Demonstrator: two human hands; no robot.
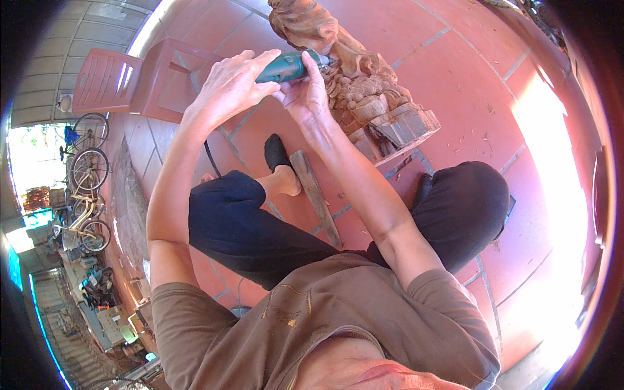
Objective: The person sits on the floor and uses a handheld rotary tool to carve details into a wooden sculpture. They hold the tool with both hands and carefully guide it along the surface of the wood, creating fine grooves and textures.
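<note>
A green handheld rotary tool [286, 67] is held between my two hands, its silver nose pointing right. My left hand [237, 81] is closed around its rear part. Closer to the nose, my right hand [305, 94] grips it with the thumb on top and the fingers underneath. The tip meets, or nearly meets, a carved wooden sculpture [364, 78] lying on the tiles; the exact contact is too small to make out. Dense carved relief covers its middle, and a blocky uncut base forms the near right end.
A wooden bar [315, 198] lies between my legs. A reddish plastic chair [107, 81] stands at the far left, with bicycles [91, 169] beyond. A dark cord [211, 156] hangs near my left knee. Small shavings dot the tiled floor [455, 84]; strong sunlight falls along the right.
</note>
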